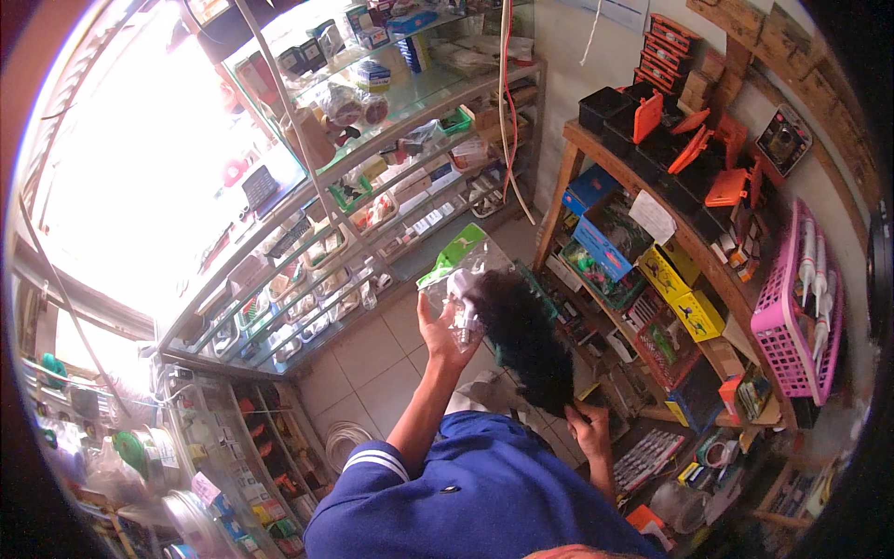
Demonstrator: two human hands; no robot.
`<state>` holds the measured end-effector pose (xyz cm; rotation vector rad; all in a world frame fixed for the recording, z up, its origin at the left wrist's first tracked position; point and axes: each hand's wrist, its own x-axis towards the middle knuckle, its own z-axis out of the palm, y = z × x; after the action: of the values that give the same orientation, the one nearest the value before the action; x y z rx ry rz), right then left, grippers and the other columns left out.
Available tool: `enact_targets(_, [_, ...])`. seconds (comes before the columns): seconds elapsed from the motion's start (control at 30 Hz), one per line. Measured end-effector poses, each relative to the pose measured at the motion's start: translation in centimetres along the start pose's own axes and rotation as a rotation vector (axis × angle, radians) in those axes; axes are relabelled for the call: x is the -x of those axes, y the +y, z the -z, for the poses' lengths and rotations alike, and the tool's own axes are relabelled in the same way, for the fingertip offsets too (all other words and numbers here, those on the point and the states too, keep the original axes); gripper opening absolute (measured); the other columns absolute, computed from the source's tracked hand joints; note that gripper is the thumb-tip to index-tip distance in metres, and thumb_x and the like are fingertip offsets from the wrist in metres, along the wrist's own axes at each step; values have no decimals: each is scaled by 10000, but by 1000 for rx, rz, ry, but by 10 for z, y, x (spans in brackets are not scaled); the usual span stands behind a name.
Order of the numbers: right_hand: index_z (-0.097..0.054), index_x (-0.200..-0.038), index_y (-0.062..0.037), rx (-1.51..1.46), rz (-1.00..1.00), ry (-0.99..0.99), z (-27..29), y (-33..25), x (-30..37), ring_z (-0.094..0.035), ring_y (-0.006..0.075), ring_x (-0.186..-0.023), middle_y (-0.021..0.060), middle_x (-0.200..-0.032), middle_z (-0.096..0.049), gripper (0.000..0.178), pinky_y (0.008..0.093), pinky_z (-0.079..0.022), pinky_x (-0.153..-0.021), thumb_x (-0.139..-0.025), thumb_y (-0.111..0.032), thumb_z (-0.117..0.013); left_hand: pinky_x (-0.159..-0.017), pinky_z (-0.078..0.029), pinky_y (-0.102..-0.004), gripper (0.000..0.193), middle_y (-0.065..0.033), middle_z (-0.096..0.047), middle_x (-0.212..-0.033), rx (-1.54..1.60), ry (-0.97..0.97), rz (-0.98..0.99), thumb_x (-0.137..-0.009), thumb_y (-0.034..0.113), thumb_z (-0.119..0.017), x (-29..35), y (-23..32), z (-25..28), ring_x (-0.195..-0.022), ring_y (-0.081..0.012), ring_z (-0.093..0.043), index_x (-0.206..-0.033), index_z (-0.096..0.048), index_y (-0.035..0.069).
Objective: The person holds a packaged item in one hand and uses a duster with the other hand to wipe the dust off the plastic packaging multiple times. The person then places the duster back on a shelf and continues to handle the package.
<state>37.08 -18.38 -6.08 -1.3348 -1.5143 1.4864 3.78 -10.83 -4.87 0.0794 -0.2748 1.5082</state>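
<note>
In front of my chest, my left hand (446, 332) holds up a clear plastic packet with a green header card (456, 250). White fittings (463, 296) show inside it; their exact kind cannot be made out. My right hand (589, 430), lower and to the right, is closed around the handle end of a fluffy black duster (529, 345). The duster slants up and left, its far end beside or against the packet. Part of the handle is hidden inside my fist.
Glass shelves (410, 102) with boxes, trays and small packets run along the far left. On the right, a wooden shelf (596, 140) carries open orange-lidded cases (689, 149), yellow boxes (694, 312) and a pink basket (792, 312). A coil of cable (348, 445) lies on the tiled floor (372, 359).
</note>
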Motion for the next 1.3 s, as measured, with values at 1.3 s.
enact_targets(1.3, [-675,-1102,-5,-81,-45,-121,16,-11,-30,-459,49,-545,-25,-695,-583,256,212,-359,-492,-860,-40,-599,-943,-389,-522,741,-180,-508,-1180,-49,234,-202,-876,659,-389,-25,-13,-55,-1085,-367,-500,-1267,-480,36])
